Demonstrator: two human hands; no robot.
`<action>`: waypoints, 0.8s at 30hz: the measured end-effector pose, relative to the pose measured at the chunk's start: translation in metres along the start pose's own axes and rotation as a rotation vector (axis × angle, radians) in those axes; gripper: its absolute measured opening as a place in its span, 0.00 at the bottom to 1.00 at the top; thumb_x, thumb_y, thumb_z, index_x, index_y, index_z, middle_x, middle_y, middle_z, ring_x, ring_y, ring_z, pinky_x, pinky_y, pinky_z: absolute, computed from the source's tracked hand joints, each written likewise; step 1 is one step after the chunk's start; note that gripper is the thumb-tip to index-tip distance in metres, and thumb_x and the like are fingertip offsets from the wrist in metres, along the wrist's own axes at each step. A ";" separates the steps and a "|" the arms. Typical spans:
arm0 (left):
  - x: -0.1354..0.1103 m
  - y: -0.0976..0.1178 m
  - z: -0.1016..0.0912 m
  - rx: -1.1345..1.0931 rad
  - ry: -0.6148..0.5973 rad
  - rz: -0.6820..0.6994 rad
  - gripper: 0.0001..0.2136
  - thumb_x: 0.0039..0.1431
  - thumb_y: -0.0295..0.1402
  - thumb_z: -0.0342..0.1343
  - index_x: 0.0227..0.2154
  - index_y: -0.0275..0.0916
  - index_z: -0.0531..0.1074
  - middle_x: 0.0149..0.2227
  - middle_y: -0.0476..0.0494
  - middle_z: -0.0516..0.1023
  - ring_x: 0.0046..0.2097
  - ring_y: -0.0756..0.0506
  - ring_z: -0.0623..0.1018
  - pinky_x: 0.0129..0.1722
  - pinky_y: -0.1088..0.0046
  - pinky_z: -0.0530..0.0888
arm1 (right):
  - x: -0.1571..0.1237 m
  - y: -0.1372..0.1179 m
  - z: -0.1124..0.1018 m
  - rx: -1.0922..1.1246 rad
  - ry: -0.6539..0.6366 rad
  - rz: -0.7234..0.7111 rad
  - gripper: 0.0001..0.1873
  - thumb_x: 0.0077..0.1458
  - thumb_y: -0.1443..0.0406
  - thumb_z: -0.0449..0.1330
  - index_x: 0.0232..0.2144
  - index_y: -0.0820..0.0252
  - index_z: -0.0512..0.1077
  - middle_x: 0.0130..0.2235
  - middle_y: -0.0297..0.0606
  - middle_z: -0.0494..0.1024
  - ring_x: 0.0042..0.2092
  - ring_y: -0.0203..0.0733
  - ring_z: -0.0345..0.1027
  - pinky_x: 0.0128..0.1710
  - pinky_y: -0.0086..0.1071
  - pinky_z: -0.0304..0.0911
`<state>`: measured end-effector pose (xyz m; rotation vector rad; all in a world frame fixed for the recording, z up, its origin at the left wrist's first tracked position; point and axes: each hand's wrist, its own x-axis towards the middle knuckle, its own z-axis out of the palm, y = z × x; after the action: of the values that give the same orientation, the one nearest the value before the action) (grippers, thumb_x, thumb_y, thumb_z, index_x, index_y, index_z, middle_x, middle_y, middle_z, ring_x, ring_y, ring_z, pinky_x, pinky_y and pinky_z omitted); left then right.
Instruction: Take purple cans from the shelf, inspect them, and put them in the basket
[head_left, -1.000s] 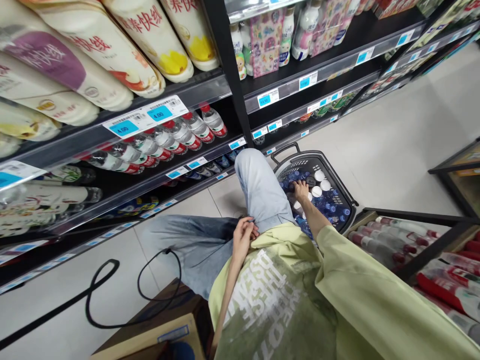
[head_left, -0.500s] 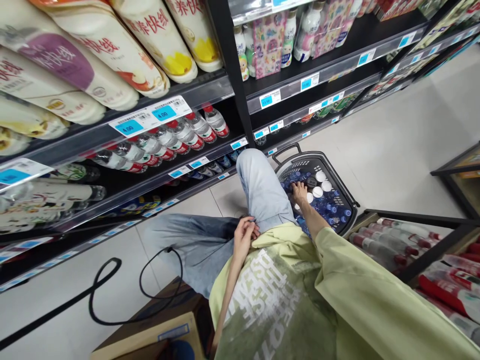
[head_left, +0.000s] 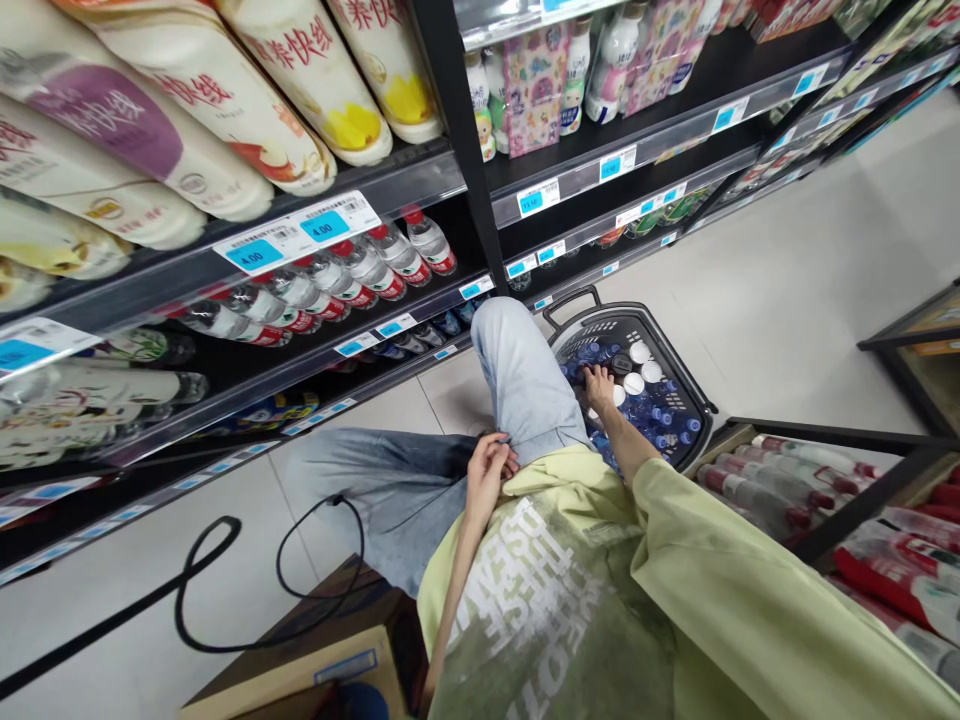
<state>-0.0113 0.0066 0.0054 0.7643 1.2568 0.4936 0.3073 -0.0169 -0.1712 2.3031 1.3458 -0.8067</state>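
The right hand (head_left: pixel 598 388) is placed among bottles (head_left: pixel 660 416) in the basket (head_left: pixel 681 362), on the floor (head_left: pixel 750 330) right of the knee (head_left: pixel 510 350); whether one is grasped cannot be told. The left hand (head_left: pixel 490 470) is curled by the shirt (head_left: pixel 555 600), its grip unclear. Bottle picking seems under way; a firm hold would be needed before lifting.

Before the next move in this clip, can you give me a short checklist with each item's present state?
1. Right hand at the bottles in the basket: ok.
2. Right hand's grip on a bottle: cannot tell, fingertips are hidden.
3. Left hand away from the basket: ok, at the lap.
4. Basket standing on the floor: ok.
5. Black cord apart from both hands: ok, looped off to the left.
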 end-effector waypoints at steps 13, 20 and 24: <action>0.003 -0.005 -0.002 0.002 0.007 0.004 0.26 0.56 0.57 0.64 0.45 0.40 0.73 0.28 0.49 0.78 0.26 0.48 0.76 0.25 0.73 0.71 | -0.004 -0.005 -0.005 0.020 0.019 -0.010 0.30 0.63 0.61 0.60 0.66 0.58 0.67 0.66 0.54 0.68 0.66 0.59 0.59 0.62 0.47 0.57; 0.009 -0.009 -0.004 -0.037 0.048 -0.009 0.32 0.46 0.66 0.66 0.41 0.42 0.75 0.26 0.48 0.78 0.25 0.45 0.76 0.23 0.72 0.69 | 0.007 -0.015 -0.018 0.013 0.129 -0.089 0.26 0.56 0.64 0.62 0.58 0.50 0.75 0.61 0.49 0.76 0.62 0.61 0.69 0.57 0.48 0.66; 0.016 -0.021 -0.006 -0.056 0.062 -0.002 0.35 0.41 0.70 0.64 0.39 0.44 0.77 0.25 0.47 0.77 0.24 0.44 0.75 0.22 0.70 0.67 | 0.036 -0.016 -0.026 0.141 0.310 -0.151 0.17 0.59 0.63 0.57 0.48 0.44 0.77 0.56 0.44 0.78 0.60 0.60 0.72 0.56 0.49 0.67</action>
<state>-0.0148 0.0053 -0.0213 0.7052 1.2957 0.5514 0.3148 0.0290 -0.1740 2.5412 1.6587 -0.6236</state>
